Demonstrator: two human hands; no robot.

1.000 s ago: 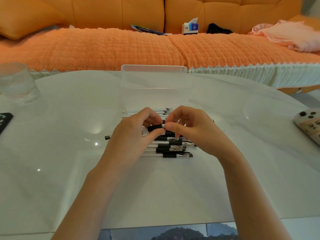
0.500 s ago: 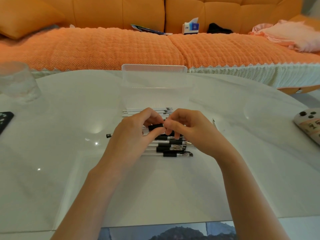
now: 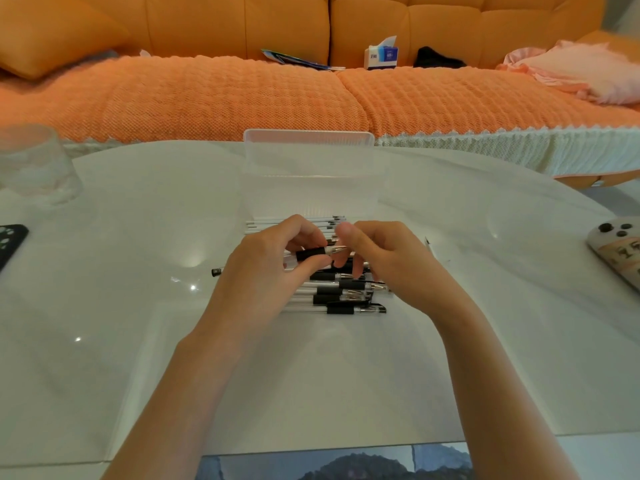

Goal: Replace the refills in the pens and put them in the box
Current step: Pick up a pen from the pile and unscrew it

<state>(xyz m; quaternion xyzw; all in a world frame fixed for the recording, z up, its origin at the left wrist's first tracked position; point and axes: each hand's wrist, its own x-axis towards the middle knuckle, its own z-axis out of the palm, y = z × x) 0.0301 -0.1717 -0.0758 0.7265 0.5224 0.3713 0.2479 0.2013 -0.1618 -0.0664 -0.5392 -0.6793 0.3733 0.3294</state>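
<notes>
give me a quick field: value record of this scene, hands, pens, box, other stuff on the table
left hand: grips the black grip of a pen
right hand: fingers at the pen's metal tip end
pen pile: lies on the table under the hands
refills: white row beyond the hands, next to the box
box: clear, open, no pens visible inside
table: white, glossy
glass: far left
remote: right edge
</notes>
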